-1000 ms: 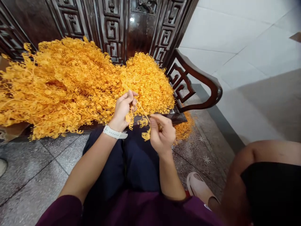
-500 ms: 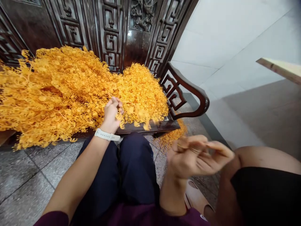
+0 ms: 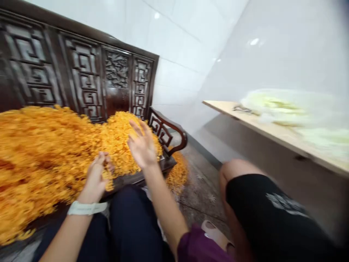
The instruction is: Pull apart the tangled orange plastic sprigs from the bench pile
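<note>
A large heap of yellow-orange artificial-looking flower sprigs [image 3: 49,145] covers the seat of a dark carved wooden bench [image 3: 117,98]. My left hand [image 3: 96,174], with a pale band on its wrist, is closed at the heap's front edge. From its fingers hangs a flower sprig [image 3: 109,181], blurred by motion. Over the right end of the heap my right hand [image 3: 143,145] is raised, its fingers spread and nothing visible in them.
More yellow bits [image 3: 177,173] lie on the floor under the bench's armrest [image 3: 180,136]. A wooden board [image 3: 226,107] at the right bears plastic bags with pale yellow-green contents [image 3: 286,107]. Another person's knee in black shorts [image 3: 253,193] is close on my right.
The view has swung right and up, bringing the board and bags in. My right hand has gone from a closed pose at lower right to spread fingers over the heap. My left hand keeps its sprig.
</note>
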Action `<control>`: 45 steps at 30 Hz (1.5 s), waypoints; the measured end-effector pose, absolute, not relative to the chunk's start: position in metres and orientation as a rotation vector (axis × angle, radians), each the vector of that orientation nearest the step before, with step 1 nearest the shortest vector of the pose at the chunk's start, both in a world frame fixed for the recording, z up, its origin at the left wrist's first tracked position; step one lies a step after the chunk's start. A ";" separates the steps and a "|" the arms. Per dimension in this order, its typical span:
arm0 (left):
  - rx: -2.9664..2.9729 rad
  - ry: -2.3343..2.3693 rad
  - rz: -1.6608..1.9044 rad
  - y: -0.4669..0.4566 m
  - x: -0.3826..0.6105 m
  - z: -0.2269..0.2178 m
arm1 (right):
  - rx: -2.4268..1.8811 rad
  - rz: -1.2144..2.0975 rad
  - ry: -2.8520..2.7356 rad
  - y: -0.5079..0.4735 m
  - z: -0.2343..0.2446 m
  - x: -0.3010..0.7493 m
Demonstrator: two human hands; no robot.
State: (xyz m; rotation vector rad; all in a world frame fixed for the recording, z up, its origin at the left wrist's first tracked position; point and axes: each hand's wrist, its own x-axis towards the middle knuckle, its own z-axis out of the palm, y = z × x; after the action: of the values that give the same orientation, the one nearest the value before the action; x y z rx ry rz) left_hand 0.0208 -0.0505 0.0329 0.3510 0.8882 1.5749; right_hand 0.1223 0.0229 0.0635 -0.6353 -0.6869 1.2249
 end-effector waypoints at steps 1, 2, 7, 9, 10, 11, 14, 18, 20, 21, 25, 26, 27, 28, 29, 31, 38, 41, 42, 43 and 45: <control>0.350 0.919 1.590 -0.050 0.021 0.034 | -0.646 1.244 -0.649 0.026 0.060 0.131; 0.343 0.937 1.600 -0.050 0.021 0.034 | -0.660 1.260 -0.621 0.025 0.054 0.138; 0.365 0.821 1.532 -0.055 0.018 0.037 | -0.892 0.943 -1.166 -0.019 0.007 0.155; 0.413 0.712 1.505 -0.058 0.017 0.039 | -0.941 0.851 -1.515 -0.035 -0.004 0.160; 0.427 0.650 1.500 -0.058 0.017 0.041 | -0.933 0.890 -1.630 -0.040 -0.007 0.162; 0.430 0.586 1.500 -0.059 0.017 0.042 | -0.915 0.970 -1.694 -0.044 -0.009 0.164; 0.366 0.438 1.549 -0.057 0.014 0.046 | -0.899 1.180 -1.698 -0.057 -0.008 0.169; 0.203 0.480 1.714 -0.047 0.002 0.045 | -0.967 1.149 -1.772 -0.083 0.001 0.175; 0.142 0.527 1.751 -0.041 -0.004 0.040 | -1.005 1.035 -1.875 -0.094 0.005 0.180; 0.110 0.537 1.745 -0.038 -0.006 0.038 | -1.035 0.921 -1.923 -0.097 0.007 0.183; -0.014 0.533 1.711 -0.032 -0.008 0.033 | -1.193 0.327 -1.922 -0.098 0.009 0.200; -0.029 0.530 1.704 -0.032 -0.007 0.034 | -1.230 0.223 -1.875 -0.096 0.009 0.205; -0.035 0.529 1.695 -0.032 -0.004 0.034 | -1.263 0.142 -1.825 -0.094 0.008 0.209; -0.040 0.527 1.682 -0.033 -0.001 0.035 | -1.291 0.075 -1.781 -0.092 0.008 0.212; -0.048 0.521 1.668 -0.035 0.002 0.036 | -1.311 0.012 -1.743 -0.089 0.007 0.215; -0.064 0.510 1.640 -0.038 0.013 0.038 | -1.336 -0.128 -1.672 -0.082 0.006 0.222; -0.153 0.485 1.740 -0.035 -0.006 0.033 | -1.375 -0.144 -1.299 -0.025 0.021 0.282; -0.094 0.482 2.038 -0.030 -0.057 0.027 | -1.352 0.053 -1.295 -0.033 0.045 0.313; -0.059 0.501 2.044 -0.030 -0.071 0.026 | -1.346 0.213 -1.355 -0.045 0.053 0.319; -0.029 0.520 2.023 -0.030 -0.081 0.025 | -1.321 0.410 -1.458 -0.061 0.060 0.323; 0.019 0.546 1.951 -0.033 -0.087 0.026 | -1.102 0.761 -1.807 -0.097 0.073 0.323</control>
State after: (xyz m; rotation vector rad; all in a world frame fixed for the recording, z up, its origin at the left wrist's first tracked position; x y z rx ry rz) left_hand -0.0875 -0.0329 0.0263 0.0187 0.5457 1.9511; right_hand 0.3228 -0.0972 0.0729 -1.1022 -1.8075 0.7606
